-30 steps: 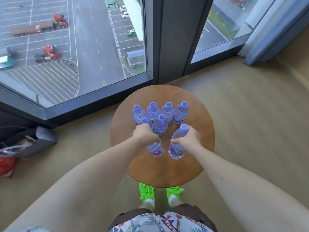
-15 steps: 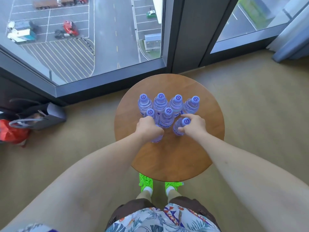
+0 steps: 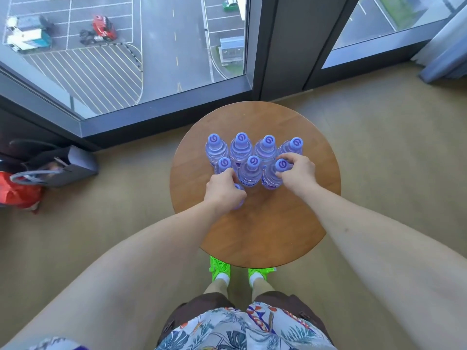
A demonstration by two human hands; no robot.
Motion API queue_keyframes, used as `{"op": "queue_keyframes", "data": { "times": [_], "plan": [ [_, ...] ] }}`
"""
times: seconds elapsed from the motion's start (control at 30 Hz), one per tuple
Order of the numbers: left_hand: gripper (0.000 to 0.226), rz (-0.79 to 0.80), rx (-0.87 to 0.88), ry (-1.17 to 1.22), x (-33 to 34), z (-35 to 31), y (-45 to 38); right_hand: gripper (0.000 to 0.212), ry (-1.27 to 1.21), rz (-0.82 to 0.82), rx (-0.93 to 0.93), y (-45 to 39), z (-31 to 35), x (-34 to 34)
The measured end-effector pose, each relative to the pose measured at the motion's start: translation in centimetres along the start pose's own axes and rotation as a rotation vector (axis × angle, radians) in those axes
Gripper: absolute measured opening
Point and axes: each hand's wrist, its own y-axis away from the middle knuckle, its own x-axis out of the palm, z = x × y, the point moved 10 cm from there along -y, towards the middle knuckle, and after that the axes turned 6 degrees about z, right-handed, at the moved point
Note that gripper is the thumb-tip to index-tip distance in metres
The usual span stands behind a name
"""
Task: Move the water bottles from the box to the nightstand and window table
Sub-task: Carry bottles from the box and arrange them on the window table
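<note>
While mostly hidden, bottle [image 3: 238, 198] in left hand [image 3: 223, 192]; right hand [image 3: 298, 171] fingers pinching cap [image 3: 282, 164].

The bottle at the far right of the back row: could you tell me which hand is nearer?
Right. The right hand sits just in front of that bottle; the left hand is further left.

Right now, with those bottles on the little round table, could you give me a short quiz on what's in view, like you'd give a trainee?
1. True or false: the right hand grips a bottle near its cap.
2. How many bottle caps show fully on the round table?
3. Which lies on the floor at far left: A) a grey bag, B) a box, C) a chair?

Key:
1. True: it holds the front right bottle.
2. Seven; the left hand covers most of another bottle.
3. A, the grey bag.
</note>
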Motion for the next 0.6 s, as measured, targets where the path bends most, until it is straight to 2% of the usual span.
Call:
{"op": "queue_keyframes", "data": {
  "times": [0.33,0.6],
  "plan": [
    [0.025,-0.019,0.023,-0.009,-0.1,-1.4,0.0,0.042,-0.076,0.024,-0.023,0.6,-0.2,0.2],
    [0.024,-0.070,0.060,-0.075,-0.2,-2.6,0.0,0.057,-0.072,0.017,-0.032,1.5,-0.7,0.7]
  ]
}}
